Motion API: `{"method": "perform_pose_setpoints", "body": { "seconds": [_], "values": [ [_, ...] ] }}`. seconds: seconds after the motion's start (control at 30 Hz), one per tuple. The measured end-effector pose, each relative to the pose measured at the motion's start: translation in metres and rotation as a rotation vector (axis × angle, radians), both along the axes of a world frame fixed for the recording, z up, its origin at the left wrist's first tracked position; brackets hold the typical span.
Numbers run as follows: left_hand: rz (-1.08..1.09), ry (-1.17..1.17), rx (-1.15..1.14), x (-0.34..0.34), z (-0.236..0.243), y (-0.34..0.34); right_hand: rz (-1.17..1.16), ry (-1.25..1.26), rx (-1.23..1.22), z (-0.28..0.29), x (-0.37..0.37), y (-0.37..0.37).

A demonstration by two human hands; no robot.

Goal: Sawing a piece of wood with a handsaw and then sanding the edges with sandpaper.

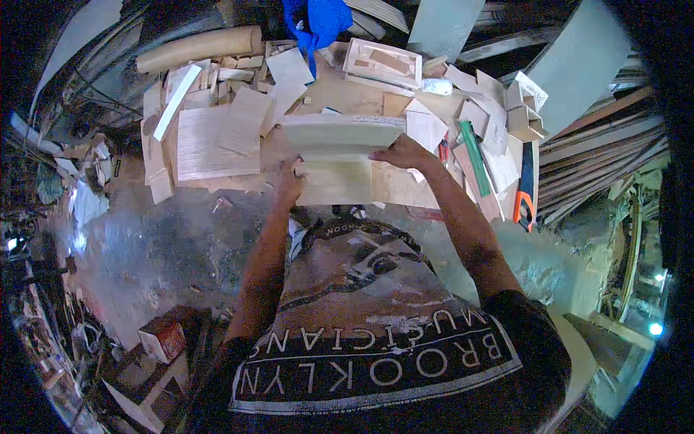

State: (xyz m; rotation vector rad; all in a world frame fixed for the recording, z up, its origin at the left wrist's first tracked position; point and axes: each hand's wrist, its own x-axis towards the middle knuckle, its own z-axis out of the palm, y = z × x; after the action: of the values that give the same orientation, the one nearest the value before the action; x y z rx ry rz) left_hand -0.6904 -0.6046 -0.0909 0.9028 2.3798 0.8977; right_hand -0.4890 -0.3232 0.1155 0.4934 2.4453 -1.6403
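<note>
Between my hands is a pale thin wooden panel (336, 173), partly smeared by motion, above the near edge of the workbench. My left hand (290, 179) is closed on its left edge, the fingers partly hidden. Opposite, my right hand (406, 155) grips near the right side, its thumb pointing inward. A wider pale board (343, 132) is just beyond the panel, close to my right hand; whether the two are joined I cannot tell.
Thin wood sheets (217, 148) lie left on the bench, beside a white strip (177, 101). A wooden box (383, 61) stands at the back, near a blue cloth (322, 25). To the right are a green straight tool (473, 155) and an orange-handled saw (524, 195).
</note>
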Motion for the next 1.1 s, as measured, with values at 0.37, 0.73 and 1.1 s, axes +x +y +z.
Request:
{"method": "perform_pose_setpoints", "body": {
  "seconds": [0.37, 0.73, 1.1],
  "values": [
    [-0.123, 0.006, -0.048, 0.003, 0.061, 0.011, 0.070, 0.013, 0.350, 0.004, 0.012, -0.013],
    [-0.036, -0.085, 0.131, -0.004, 0.051, 0.001, 0.054, 0.072, 0.335, -0.005, 0.009, -0.014],
    [-0.249, 0.007, 0.109, -0.023, 0.038, 0.018, 0.094, -0.065, 0.162, -0.096, 0.020, -0.009]
  ]
}}
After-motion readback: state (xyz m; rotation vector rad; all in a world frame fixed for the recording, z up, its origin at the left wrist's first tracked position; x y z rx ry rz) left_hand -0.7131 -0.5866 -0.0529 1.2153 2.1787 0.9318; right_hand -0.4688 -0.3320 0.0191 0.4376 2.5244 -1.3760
